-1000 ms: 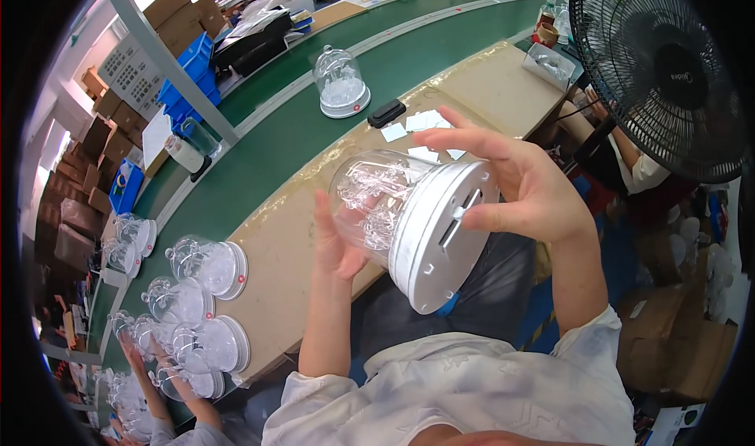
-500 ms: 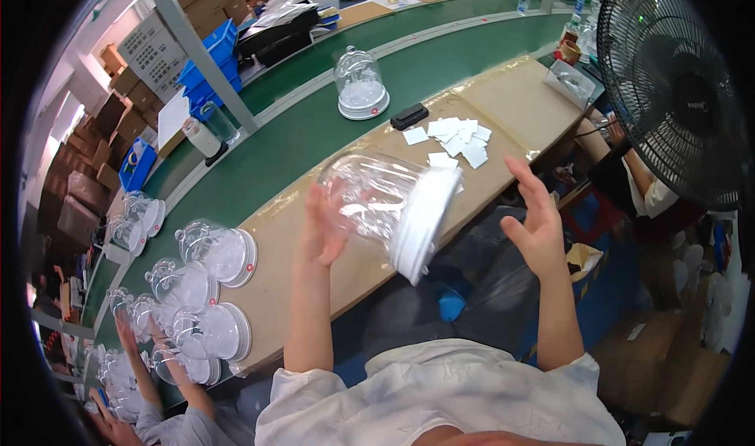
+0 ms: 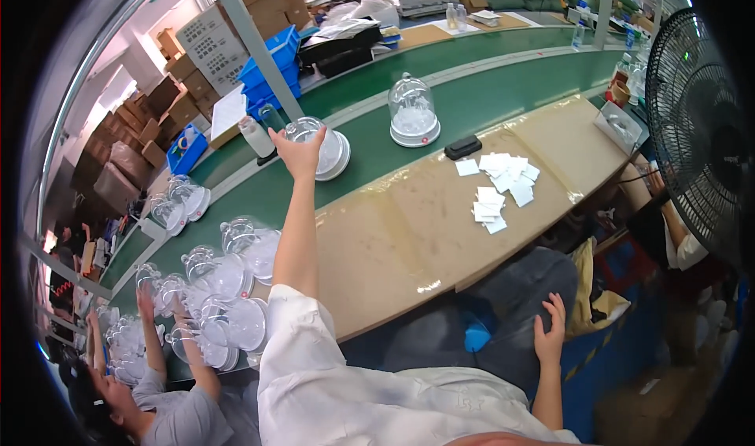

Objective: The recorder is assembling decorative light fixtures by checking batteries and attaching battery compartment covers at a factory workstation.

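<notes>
The clear dome (image 3: 333, 154) with its white base has gone from in front of the person's chest, where its underside was turned toward them, to out over the green belt (image 3: 362, 167), beyond the far edge of the table (image 3: 377, 265). The handling, judging by this, has passed from both hands to one, and the space over the near part of the table is now free of the piece.

The left hand (image 3: 299, 156) is stretched far out past that far edge, toward its left end. Thumb and fingers are spread in a wide curve about the dome's wall, and the hand appears to have hold of it; the grip's firmness cannot be told. The base shows on the right of the hand, and whether it rests fully on the belt is unclear. A white bottle (image 3: 255, 137) stands just left of the fingers, and a second dome (image 3: 414, 116) stands upright on the belt to the right.

The right hand (image 3: 550, 332) is well apart from the dome, off the table's near edge beside the person's leg. Its fingers are loosely bent and apart, with nothing seen in them. White cards (image 3: 515, 180) lie on the table's right half.
</notes>
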`<state>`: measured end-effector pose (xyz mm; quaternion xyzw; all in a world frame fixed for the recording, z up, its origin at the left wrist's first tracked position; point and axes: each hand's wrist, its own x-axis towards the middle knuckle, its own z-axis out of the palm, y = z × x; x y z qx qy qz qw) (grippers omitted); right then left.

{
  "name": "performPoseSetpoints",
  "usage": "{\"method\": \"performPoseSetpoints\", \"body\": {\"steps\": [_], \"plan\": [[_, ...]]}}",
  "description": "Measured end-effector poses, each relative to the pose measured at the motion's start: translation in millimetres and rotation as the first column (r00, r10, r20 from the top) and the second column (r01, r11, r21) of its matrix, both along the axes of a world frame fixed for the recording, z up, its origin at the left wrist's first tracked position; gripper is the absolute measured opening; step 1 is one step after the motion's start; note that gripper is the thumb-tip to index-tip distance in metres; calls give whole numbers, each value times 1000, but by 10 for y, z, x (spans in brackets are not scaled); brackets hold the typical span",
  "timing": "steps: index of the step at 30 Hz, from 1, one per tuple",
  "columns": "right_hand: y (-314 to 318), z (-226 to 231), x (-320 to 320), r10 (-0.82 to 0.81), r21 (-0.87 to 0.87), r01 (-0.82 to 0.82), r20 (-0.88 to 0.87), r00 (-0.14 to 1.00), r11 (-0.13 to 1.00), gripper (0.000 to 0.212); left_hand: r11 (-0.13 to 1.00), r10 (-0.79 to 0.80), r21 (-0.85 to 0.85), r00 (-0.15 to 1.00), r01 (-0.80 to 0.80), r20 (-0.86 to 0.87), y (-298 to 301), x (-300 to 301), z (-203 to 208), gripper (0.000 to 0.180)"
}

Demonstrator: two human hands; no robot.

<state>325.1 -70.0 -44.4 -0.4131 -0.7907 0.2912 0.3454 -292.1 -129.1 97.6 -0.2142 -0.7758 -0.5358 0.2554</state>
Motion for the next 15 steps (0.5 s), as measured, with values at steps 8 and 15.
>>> {"method": "performPoseSetpoints", "body": {"steps": [8, 15], "plan": [[75, -59, 100, 1, -156, -22, -132, 991, 987, 23, 969, 55, -247, 989, -19, 139, -21, -317, 5, 133], [86, -45, 58, 18, -162, -41, -140, 990, 986, 20, 976, 23, -219, 996, -5, 81, -183, -597, -114, 136]]}}
